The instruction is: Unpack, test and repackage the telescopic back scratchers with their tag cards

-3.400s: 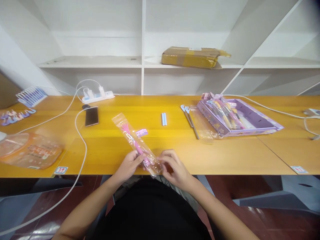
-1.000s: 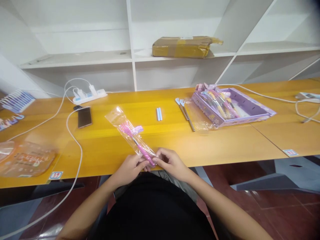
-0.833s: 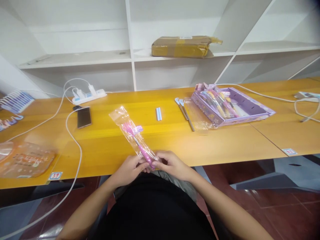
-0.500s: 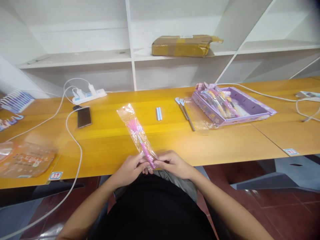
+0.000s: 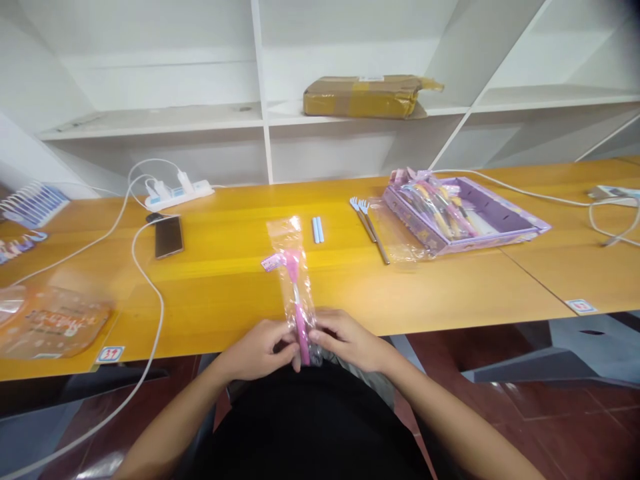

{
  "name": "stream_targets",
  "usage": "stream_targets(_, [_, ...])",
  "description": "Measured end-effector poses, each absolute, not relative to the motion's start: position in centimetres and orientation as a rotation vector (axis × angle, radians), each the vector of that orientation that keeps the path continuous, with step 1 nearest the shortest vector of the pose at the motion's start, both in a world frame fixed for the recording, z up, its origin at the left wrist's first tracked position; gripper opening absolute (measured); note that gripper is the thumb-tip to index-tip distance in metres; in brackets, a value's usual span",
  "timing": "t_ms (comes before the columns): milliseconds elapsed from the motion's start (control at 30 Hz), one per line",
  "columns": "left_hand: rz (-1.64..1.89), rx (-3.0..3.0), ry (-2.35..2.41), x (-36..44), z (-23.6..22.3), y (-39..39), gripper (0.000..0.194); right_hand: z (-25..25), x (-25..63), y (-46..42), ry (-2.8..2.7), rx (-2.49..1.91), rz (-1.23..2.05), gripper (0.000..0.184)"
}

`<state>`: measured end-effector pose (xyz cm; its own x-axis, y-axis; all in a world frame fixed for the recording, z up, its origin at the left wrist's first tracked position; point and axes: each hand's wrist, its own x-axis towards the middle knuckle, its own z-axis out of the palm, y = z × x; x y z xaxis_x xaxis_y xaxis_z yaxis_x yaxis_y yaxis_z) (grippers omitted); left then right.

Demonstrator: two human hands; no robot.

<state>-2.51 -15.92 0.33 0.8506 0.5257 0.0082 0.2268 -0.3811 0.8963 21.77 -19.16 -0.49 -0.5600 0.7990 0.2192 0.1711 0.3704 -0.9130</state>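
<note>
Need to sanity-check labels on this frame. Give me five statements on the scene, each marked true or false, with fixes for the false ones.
1. The left hand and right hand both hold the bagged pink tool. True.
2. Two blue sticks lie side by side on the table. True.
3. The parcel lies on the floor. False: the parcel sits on the shelf.
4. The purple box holds bagged items. True.
5. The phone lies in the purple box. False: the phone lies on the table, near the power strip.
</note>
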Motion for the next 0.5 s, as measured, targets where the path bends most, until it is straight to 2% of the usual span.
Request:
stream_targets(67, [0.297,2.062,0.461,-2.7,0.6,-15.9,0.019,-0.8,21.6,-19.6,-1.916,-0.92,1.198,0.036])
stream_targets(167, [0.311,2.0,0.52,-3.4,0.7,-15.6,0.027,-1.2,20.8,-20.6,-1.834,-0.916,1.458,0.036])
stream_targets(300, [0.834,1.686,0.941,-3.9,0.2,-14.4,0.03,-0.8,19.4,-21.9,-1.869,-0.874,1.765,0.035])
stream_targets(400, [1.02,1.486,0.994,-3.9,-0.1,-13.5,0.046,1.0,19.3,-21.4,-2.147,-0.838,1.8,0.036])
stream_targets(500, [1.0,1.403,0.952,-3.5,-0.4,-13.1,0.04,3.0,19.9,-18.4,-2.413,-0.93,1.603,0.046])
